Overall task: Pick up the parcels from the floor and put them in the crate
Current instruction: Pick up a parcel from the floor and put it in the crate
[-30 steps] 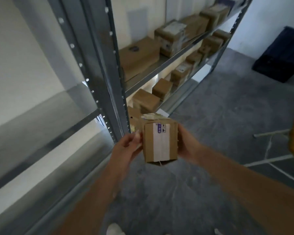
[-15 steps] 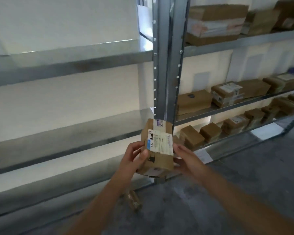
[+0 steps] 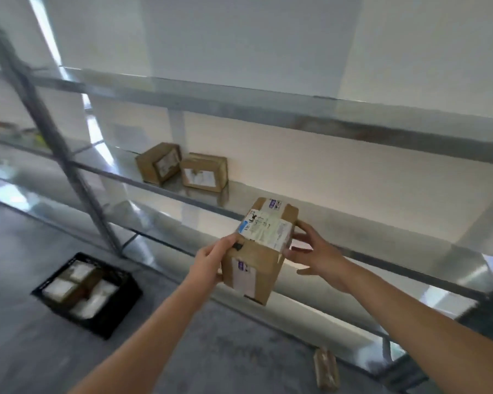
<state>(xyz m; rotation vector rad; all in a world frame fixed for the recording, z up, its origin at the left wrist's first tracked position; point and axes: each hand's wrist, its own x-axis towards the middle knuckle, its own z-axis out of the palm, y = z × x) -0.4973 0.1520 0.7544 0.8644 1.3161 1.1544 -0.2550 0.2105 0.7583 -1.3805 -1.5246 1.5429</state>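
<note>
Room: we see a grey floor (image 3: 239, 351), metal shelves (image 3: 353, 120) at 12 o'clock.
Crate (image 3: 117, 317): black, at 8 o'clock.
Parcel (image 3: 256, 268): centre, off the floor.
Left hand (image 3: 211, 260): curled, gripping it.
Right hand (image 3: 316, 251): straight fingers pressing it.

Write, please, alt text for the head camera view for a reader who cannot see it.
A person holds a labelled cardboard parcel between the left hand and right hand before metal shelving. A black crate holding parcels sits on the floor at lower left; two boxes stand on a shelf, a loose parcel lies lower right.
</note>
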